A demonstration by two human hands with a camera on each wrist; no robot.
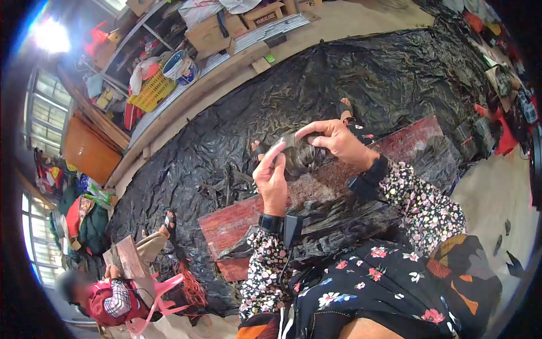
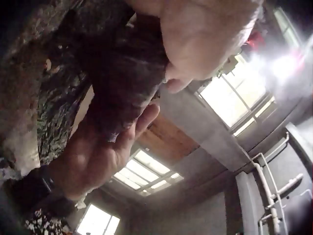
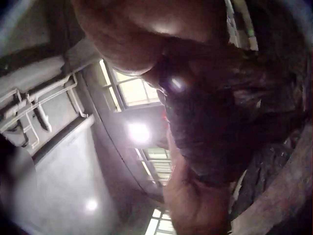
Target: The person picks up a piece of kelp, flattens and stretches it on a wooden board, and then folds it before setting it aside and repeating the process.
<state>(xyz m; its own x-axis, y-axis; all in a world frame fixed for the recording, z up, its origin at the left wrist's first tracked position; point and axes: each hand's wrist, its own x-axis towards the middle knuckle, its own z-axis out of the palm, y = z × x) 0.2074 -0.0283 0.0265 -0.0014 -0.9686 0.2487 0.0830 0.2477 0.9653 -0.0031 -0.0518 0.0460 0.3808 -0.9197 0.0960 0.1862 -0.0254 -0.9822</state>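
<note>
- Where your left hand (image 1: 272,179) and right hand (image 1: 341,144) face each other, one thin, dark, crinkled sheet (image 2: 129,73), irregular in outline, is held between them, above the plank (image 1: 232,221).
- Left grip: thumb and fingers pinching one side of the sheet.
- Right grip: thumb and fingers pinching its other side.
- Plank: long, flat, worn red, partly covered by wrinkled dark film (image 1: 339,206).
- Floor covering (image 1: 186,150): black, glossy, creased all over.
- Your sleeves (image 1: 426,206): floral-printed cloth.
- Basket (image 1: 151,93): yellow, lattice-sided, near the shelving (image 1: 127,45).
</note>
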